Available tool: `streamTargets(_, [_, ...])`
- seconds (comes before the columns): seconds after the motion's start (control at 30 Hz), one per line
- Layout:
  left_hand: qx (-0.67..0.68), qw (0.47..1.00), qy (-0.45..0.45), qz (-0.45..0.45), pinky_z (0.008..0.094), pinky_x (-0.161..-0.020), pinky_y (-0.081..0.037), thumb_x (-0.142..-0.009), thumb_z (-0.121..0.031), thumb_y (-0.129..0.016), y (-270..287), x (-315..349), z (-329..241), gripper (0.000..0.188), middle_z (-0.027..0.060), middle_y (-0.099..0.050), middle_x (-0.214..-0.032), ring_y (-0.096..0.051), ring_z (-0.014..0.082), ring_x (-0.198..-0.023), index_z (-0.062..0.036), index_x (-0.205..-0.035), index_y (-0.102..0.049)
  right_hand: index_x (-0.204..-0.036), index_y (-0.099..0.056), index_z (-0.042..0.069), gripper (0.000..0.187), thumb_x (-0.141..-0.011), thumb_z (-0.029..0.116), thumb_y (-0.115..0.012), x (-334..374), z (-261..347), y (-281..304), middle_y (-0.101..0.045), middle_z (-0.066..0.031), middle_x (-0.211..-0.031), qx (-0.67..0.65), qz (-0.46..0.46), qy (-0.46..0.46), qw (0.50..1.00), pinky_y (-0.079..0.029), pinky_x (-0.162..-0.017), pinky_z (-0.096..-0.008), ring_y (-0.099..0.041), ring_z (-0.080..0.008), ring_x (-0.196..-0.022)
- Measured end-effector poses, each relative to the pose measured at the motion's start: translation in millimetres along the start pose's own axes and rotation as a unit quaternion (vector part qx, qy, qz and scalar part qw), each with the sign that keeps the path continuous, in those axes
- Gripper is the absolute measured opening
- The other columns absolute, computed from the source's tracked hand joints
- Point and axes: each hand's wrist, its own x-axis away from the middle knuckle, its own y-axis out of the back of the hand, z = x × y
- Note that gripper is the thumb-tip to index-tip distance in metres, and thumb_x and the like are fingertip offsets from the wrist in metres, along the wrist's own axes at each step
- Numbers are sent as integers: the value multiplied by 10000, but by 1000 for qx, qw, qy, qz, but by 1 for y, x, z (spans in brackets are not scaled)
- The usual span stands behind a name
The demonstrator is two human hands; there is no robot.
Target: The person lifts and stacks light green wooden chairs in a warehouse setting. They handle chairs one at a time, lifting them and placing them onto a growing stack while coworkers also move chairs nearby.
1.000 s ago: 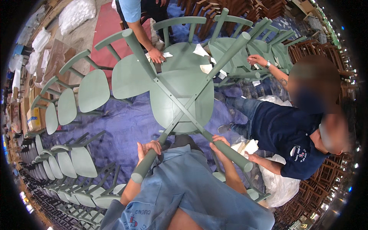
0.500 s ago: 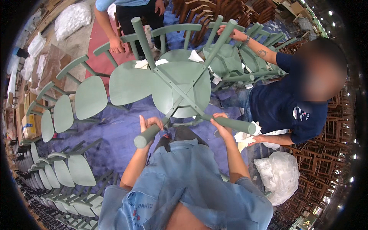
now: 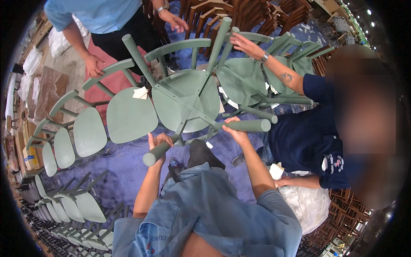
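An upside-down green chair (image 3: 186, 105) is in front of me, its crossed braces and four splayed legs facing up. My left hand (image 3: 159, 142) is closed round its near left leg (image 3: 156, 153), thumb raised. Round the near right leg (image 3: 252, 125), close to the braces, my right hand (image 3: 235, 130) is closed. A green chair seat (image 3: 132, 115) lies just left of the held chair, with folded cream-white sheets (image 3: 140, 93) on it. Whether the held chair rests on something below is hidden.
At the right, a co-worker in navy (image 3: 299, 145) has a spread hand (image 3: 247, 45) by the chairs and white sheets (image 3: 276, 171) in the other. A person in light blue (image 3: 100, 16) touches a chair back (image 3: 112, 70). More green chairs (image 3: 89, 132) line the left; a plastic bag (image 3: 306, 207) sits lower right.
The held chair has shifted left in view, with both my hands still on its legs. The co-worker's upper hand has come off a leg and opened. The person in light blue has come closer.
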Motion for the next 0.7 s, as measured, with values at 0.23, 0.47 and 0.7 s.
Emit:
streamTargets(0.23, [1, 999, 6, -37, 359, -812, -401, -1009, -761, -114, -15, -48, 9, 916, 115, -598, -678, -532, 250, -734, -43, -698, -589, -1001, -620, 61, 285, -837, 111, -847, -68, -20, 20, -669, -71, -1046, 11, 30, 37, 999, -523, -910, -340, -645, -184, -1002])
streamTargets(0.47, [10, 998, 20, -57, 375, -824, -406, -1014, -747, -114, -14, -67, 34, 906, 125, -581, -662, -529, 266, -736, -47, -665, -572, -991, -618, 58, 266, -842, 74, -838, -84, -30, 23, -672, -67, -1055, 22, 43, 35, 998, -522, -921, -349, -647, -189, -989])
streamTargets(0.7, [32, 998, 32, -44, 388, -860, -395, -1015, -743, -96, 0, -72, 75, 908, 137, -576, -656, -524, 277, -761, -47, -664, -562, -1043, -618, 63, 288, -857, 126, -829, -86, -54, 33, -664, -73, -1126, 87, 61, 48, 993, -499, -971, -373, -619, -190, -1078])
